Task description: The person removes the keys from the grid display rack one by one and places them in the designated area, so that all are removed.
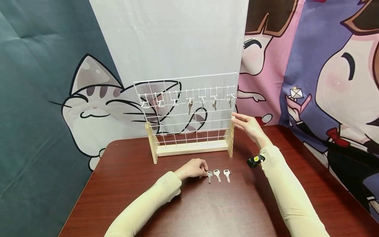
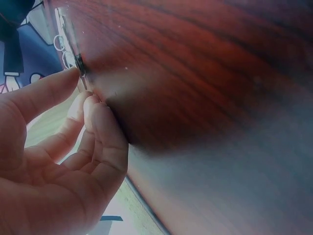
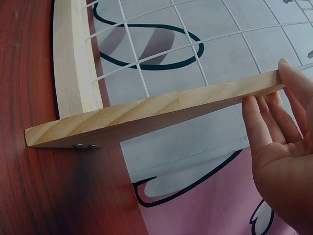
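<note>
My left hand (image 1: 193, 168) is low over the table with its fingertips at the head of the leftmost key (image 1: 210, 176). In the left wrist view, thumb and fingers (image 2: 105, 122) close around that key's dark edge (image 2: 79, 63). Two more silver keys, a middle key (image 1: 217, 175) and a right key (image 1: 227, 175), lie in a row beside it. My right hand (image 1: 250, 126) grips the upper end of the rack's right wooden upright (image 3: 161, 110), thumb on one face and fingers on the other. The white wire grid rack (image 1: 189, 126) stands upright on its wooden base.
Several keys hang from hooks on the grid's right part, among them a bronze-looking key (image 1: 190, 107). Bare white hooks (image 1: 160, 104) are at the left. Behind the brown table (image 1: 133, 184) hangs a printed cartoon cloth (image 1: 183, 39). A black wrist camera (image 1: 255, 161) is on the right sleeve.
</note>
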Demonstrator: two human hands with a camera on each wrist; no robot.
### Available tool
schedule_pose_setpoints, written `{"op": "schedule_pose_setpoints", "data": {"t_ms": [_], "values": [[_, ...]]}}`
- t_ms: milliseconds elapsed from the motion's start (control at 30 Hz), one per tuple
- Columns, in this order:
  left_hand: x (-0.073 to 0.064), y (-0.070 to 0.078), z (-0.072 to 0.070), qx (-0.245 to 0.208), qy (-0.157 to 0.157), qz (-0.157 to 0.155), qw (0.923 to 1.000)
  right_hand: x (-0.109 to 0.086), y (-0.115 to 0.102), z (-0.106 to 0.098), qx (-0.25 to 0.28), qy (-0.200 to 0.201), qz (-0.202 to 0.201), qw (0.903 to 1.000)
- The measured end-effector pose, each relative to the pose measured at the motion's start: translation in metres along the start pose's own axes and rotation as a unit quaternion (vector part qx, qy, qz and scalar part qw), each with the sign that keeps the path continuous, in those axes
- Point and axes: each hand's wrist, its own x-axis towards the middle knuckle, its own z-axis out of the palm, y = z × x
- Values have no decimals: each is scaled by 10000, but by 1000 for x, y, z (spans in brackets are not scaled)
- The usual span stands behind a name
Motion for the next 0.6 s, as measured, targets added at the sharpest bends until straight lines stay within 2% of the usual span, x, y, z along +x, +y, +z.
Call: {"op": "schedule_pose_setpoints", "data": {"t_ms": [600], "values": [[1,0,0,-8,-31,20,10000,2,2,-1,223,6,0,9998]]}}
